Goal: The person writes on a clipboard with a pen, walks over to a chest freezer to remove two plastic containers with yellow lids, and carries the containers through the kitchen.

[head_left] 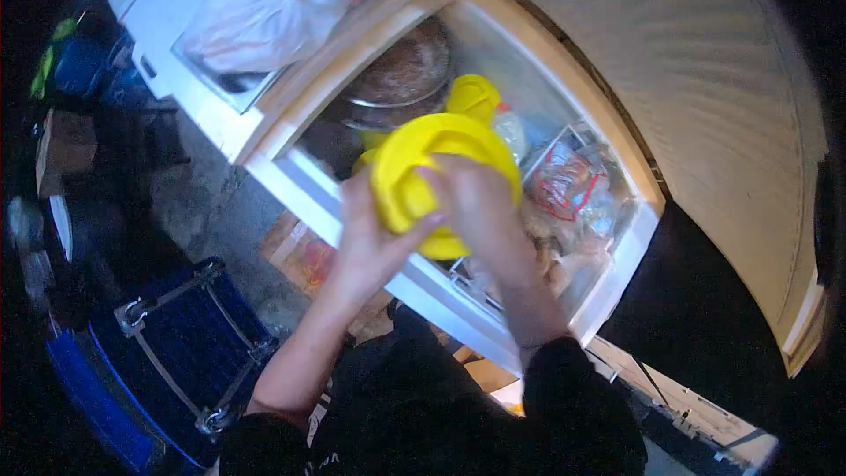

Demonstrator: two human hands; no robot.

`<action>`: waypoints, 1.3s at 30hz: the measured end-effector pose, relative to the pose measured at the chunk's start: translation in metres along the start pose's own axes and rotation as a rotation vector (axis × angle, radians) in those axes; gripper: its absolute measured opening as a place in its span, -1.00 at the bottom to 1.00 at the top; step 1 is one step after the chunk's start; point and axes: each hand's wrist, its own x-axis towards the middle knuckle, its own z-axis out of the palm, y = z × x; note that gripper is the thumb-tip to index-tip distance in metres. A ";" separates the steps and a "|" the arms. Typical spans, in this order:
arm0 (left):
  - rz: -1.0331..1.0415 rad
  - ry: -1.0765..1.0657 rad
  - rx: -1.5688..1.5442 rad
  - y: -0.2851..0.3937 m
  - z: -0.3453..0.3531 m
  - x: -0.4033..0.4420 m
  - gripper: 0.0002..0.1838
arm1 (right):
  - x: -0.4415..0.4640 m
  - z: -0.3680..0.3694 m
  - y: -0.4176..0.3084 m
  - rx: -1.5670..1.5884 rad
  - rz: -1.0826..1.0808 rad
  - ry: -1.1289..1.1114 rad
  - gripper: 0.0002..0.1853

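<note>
A round yellow lid-like object is held above an open chest freezer. My left hand grips its near left edge, with the thumb reaching across the underside or rim. My right hand lies over its middle with the fingers curled; motion blurs it, and what the fingers press or grip there is hidden. Behind it in the freezer stands another yellow piece. To its right, bagged food with a red-edged label lies in a white wire basket.
A large round metal-rimmed pan or lid sits at the freezer's far left. The raised freezer lid fills the right side. A white plastic bag rests on a white surface at upper left. A blue folding chair stands at lower left.
</note>
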 end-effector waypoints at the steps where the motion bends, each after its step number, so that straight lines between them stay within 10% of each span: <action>1: -0.149 0.043 -0.124 0.021 -0.013 -0.006 -0.26 | -0.002 -0.008 -0.018 0.042 -0.019 0.085 -0.70; 11: -0.263 0.293 -0.202 0.028 -0.107 -0.019 -0.42 | -0.001 -0.035 -0.077 0.443 -0.312 0.067 -0.67; 14: -0.313 0.303 -0.163 0.011 -0.133 -0.023 -0.44 | 0.008 -0.023 -0.016 0.692 -0.370 0.451 -0.80; 17: -0.343 0.353 -0.091 0.019 -0.144 -0.026 -0.47 | 0.024 0.027 0.099 0.618 0.200 0.266 -0.76; 22: -0.368 0.416 -0.105 0.013 -0.148 -0.035 -0.45 | 0.032 0.147 0.264 0.143 0.445 -0.374 -0.63; 27: -0.401 0.455 -0.075 0.020 -0.144 -0.036 -0.45 | 0.047 0.295 0.342 -0.109 0.385 0.200 -0.65; 32: -0.425 0.533 -0.015 0.016 -0.144 -0.041 -0.45 | 0.083 0.345 0.427 -0.121 0.689 0.160 -0.71; 35: -0.454 0.596 0.013 0.012 -0.145 -0.044 -0.45 | 0.096 0.362 0.444 1.592 1.101 0.636 -0.48; 37: -0.427 0.592 -0.062 0.009 -0.145 -0.046 -0.44 | 0.094 0.355 0.462 1.336 1.105 0.369 -0.54; 39: -0.439 0.583 -0.025 0.012 -0.146 -0.046 -0.44 | 0.086 0.333 0.465 1.516 1.149 0.611 -0.53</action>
